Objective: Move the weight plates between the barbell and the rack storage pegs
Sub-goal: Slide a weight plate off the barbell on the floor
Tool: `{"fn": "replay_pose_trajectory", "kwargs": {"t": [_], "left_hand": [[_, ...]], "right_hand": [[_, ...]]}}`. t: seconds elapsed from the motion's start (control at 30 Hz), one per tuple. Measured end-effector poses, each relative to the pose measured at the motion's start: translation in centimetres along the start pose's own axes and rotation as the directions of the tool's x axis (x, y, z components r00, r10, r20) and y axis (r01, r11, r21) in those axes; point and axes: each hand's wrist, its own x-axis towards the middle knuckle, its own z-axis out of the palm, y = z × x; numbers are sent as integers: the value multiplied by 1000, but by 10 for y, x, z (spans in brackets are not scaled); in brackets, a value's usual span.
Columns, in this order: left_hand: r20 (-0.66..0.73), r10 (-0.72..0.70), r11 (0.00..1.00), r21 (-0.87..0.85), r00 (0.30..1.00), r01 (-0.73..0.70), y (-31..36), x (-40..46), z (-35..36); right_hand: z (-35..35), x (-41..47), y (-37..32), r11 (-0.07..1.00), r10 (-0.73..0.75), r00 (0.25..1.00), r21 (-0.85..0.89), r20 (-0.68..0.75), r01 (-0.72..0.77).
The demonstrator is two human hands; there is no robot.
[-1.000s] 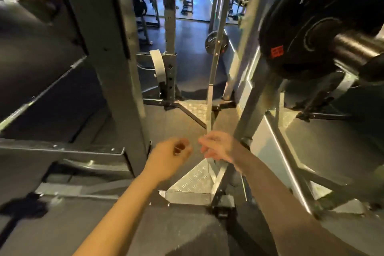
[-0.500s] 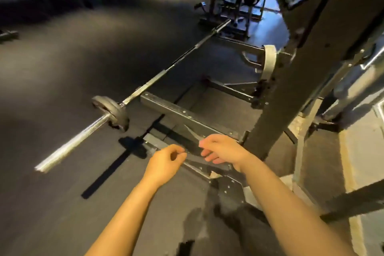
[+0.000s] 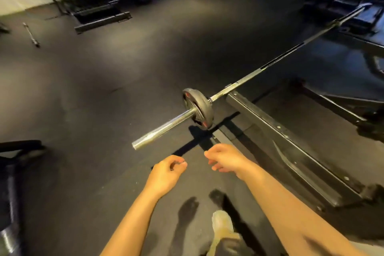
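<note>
Clearly we are mid-task: one small black round weight plate (image 3: 199,110) sits on the long chrome steel barbell (image 3: 164,127), ahead of both hands and just beyond them, and we judge it awaits removal. Our left hand (image 3: 166,174) and right hand (image 3: 225,160), two in all, hang loosely curled, grasping nothing; we see one barbell, one plate.

The dark rubber gym floor (image 3: 108,93) carries a long steel barbell (image 3: 239,84), resting on one small black weight plate (image 3: 198,108) near its close end. Beside it lies a black steel rack base beam (image 3: 291,145). A short metal bar (image 3: 31,34) lies far left.
</note>
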Motion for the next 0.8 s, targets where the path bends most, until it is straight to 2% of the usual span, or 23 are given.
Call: {"fn": "replay_pose_trajectory", "kwargs": {"t": [0.13, 0.3, 0.4, 0.53, 0.6, 0.7, 0.8], "left_hand": [[41, -46, 997, -59, 998, 48, 1, 49, -8], [66, -104, 994, -18, 992, 106, 17, 154, -12], [65, -162, 987, -13, 985, 163, 32, 218, -8], [24, -186, 979, -84, 982, 187, 48, 273, 1], [34, -195, 976, -90, 980, 197, 52, 288, 2], [54, -218, 976, 20, 974, 218, 57, 312, -11], [45, -208, 965, 172, 977, 197, 55, 344, -29]], "right_hand": [[-16, 72, -3, 1000, -7, 996, -29, -84, 5], [-43, 186, -1, 998, 47, 987, -32, -151, -52], [-53, 234, 4, 996, 81, 986, -23, -143, -85], [-61, 285, 1, 961, 34, 980, -264, -196, -86], [-58, 302, -7, 957, 26, 983, -278, -183, -77], [-50, 317, -16, 939, 39, 973, -324, -226, -113], [-49, 326, -22, 885, 9, 962, -447, -272, -134]]}}
